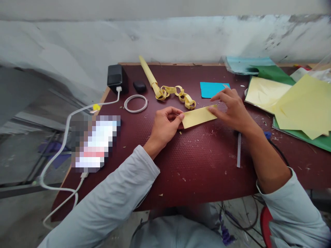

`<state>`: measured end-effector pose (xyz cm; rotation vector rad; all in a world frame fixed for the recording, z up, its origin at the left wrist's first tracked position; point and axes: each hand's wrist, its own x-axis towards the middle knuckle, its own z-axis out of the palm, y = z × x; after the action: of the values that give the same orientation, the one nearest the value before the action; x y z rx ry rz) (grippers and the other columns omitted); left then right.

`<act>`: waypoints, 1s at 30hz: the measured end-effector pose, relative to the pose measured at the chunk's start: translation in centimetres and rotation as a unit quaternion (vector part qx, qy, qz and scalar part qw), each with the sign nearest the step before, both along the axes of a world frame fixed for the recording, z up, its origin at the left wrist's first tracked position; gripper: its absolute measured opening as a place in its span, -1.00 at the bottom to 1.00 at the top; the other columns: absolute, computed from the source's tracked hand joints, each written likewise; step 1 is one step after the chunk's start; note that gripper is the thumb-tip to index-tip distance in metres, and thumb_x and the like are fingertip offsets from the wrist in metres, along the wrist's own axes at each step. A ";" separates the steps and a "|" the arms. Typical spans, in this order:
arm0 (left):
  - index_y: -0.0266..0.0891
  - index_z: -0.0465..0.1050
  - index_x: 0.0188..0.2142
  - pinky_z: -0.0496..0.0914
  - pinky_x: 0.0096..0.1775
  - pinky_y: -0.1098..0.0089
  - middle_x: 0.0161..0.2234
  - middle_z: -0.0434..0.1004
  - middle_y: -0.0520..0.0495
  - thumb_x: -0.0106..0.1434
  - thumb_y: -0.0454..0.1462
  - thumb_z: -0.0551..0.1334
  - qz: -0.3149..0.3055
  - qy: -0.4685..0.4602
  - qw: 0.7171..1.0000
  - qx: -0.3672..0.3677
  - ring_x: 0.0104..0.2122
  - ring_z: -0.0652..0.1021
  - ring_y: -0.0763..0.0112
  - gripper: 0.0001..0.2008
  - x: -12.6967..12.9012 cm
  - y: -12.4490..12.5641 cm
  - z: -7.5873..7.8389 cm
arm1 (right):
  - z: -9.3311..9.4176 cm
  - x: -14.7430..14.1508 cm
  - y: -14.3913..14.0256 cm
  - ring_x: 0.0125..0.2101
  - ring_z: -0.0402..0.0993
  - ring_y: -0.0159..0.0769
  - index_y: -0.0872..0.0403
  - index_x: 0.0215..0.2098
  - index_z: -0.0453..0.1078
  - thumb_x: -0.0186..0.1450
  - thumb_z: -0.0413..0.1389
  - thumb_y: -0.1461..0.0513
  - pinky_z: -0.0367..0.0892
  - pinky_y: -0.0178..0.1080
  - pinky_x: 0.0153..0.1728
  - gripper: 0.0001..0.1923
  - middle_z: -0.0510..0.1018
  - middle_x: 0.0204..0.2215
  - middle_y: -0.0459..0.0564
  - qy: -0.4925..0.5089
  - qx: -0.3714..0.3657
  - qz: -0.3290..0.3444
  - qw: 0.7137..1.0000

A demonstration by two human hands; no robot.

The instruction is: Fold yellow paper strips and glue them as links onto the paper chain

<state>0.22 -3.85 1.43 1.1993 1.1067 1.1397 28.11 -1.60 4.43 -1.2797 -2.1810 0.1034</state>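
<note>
A pale yellow paper strip (pixel 199 117) lies on the dark red table (pixel 201 165) between both hands. My left hand (pixel 164 128) pinches its left end, fingers curled over the edge. At the strip's right end, my right hand (pixel 231 107) presses down with its fingertips. Just behind the strip sits a yellow paper chain (pixel 176 93) of several linked loops, joined to a rolled yellow paper tube (pixel 148 75).
A blue paper piece (pixel 210 89) lies behind my right hand. Yellow and green sheets (pixel 297 103) are stacked at the right. A tape ring (pixel 136 103), a black case (pixel 139 86), a black charger (pixel 115 76) with a white cable and a blurred phone (pixel 94 143) are at the left. Paper scraps litter the table.
</note>
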 end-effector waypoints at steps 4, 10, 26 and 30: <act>-0.27 0.60 -0.23 0.71 -0.29 0.33 -0.32 0.71 -0.10 0.31 -0.28 0.46 -0.002 -0.014 1.000 -0.012 -0.38 0.70 0.37 -0.88 0.1 0.0 0.0 | 0.5 -2.0 -1.3 0.09 0.45 0.16 -0.10 0.11 0.51 0.42 0.37 0.04 0.27 0.21 0.20 -0.65 0.62 0.08 0.11 -0.025 -0.029 0.105 0.994; -0.28 0.63 -0.21 0.69 -0.32 0.37 -0.31 0.71 -0.10 0.31 -0.23 0.49 -0.016 -0.017 1.000 -0.009 -0.37 0.70 0.38 -0.83 0.2 -0.1 0.0 | 0.0 -2.9 -1.6 0.14 0.43 0.17 -0.11 0.19 0.48 0.39 0.41 0.05 0.21 0.20 0.23 -0.55 0.62 0.15 0.12 -0.050 -0.056 0.156 0.985; -0.23 0.60 -0.10 0.68 -0.37 0.41 -0.39 0.66 -0.01 0.34 -0.33 0.43 -0.029 -0.031 0.999 0.001 -0.45 0.66 0.43 -0.85 0.3 -0.2 0.4 | -0.5 -2.5 -1.3 0.08 0.53 0.07 -0.08 0.09 0.56 0.45 0.35 0.14 0.31 0.12 0.17 -0.73 0.66 0.06 0.09 -0.019 -0.037 0.175 0.984; -0.24 0.61 -0.15 0.67 -0.39 0.42 -0.35 0.69 -0.04 0.33 -0.34 0.42 -0.019 -0.058 0.998 -0.003 -0.42 0.68 0.42 -0.89 0.4 -0.1 0.4 | -0.4 -2.7 -1.4 0.12 0.51 0.10 -0.09 0.11 0.56 0.42 0.39 0.10 0.31 0.17 0.22 -0.68 0.63 0.11 0.11 -0.006 -0.041 0.176 0.984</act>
<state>0.59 -3.97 1.82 1.1304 0.9956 1.1606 25.39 -2.97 4.07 -0.9251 -2.4153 0.3302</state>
